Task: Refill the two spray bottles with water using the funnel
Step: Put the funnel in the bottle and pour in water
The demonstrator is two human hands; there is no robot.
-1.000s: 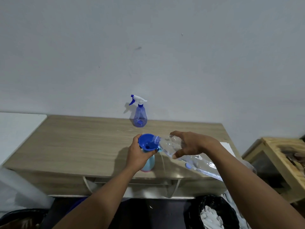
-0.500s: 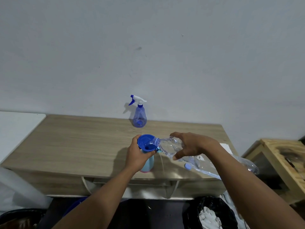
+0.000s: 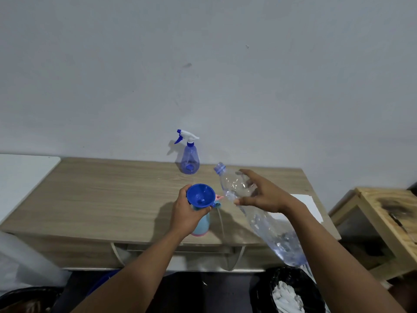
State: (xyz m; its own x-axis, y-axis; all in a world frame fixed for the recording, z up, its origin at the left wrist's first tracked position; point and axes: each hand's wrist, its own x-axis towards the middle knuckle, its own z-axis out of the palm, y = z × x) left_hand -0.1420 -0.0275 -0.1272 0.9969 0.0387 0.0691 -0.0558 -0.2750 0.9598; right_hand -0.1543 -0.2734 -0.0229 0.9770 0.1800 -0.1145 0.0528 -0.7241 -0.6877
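Note:
A blue funnel (image 3: 200, 195) sits in the neck of a light blue spray bottle with a pink base (image 3: 202, 225) near the table's front edge. My left hand (image 3: 186, 211) is wrapped around that bottle and the funnel's rim. My right hand (image 3: 262, 194) grips a clear plastic water bottle (image 3: 259, 213), uncapped, its mouth tilted up and away from the funnel; a little water lies in its lower end. A second spray bottle (image 3: 189, 158), translucent blue with a white and blue trigger head, stands upright at the back by the wall.
The wooden table (image 3: 112, 199) runs along a grey wall. A white sheet of paper (image 3: 309, 206) lies at its right end. A black bin with white waste (image 3: 286, 292) stands below, and a wooden shelf (image 3: 383, 218) is on the right.
My right hand has swung the water bottle's mouth up and off the funnel, so the bottle now points neck-up. My left hand still holds the light blue bottle and funnel.

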